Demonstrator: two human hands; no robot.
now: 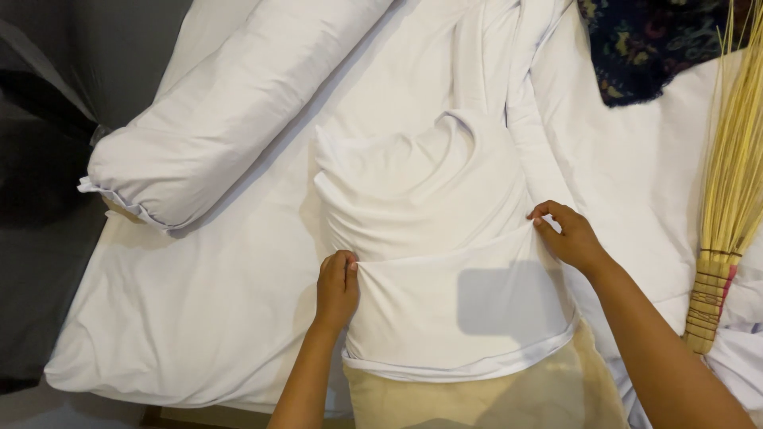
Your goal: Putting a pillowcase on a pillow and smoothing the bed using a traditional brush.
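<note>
A white pillowcase (445,238) lies on the bed, pulled partway over a beige pillow (493,397) whose bare end sticks out toward me. My left hand (337,287) pinches the case's left side fold. On the case's right side, my right hand (566,234) grips the cloth. Both hands hold the same fold across the case, and the upper part of the case is bunched and wrinkled.
A long white bolster (222,119) lies diagonally at the upper left on the white bedsheet (191,318). A straw broom (727,199) rests along the right edge. A dark patterned cloth (644,44) sits at the top right. Dark floor (40,199) lies left of the bed.
</note>
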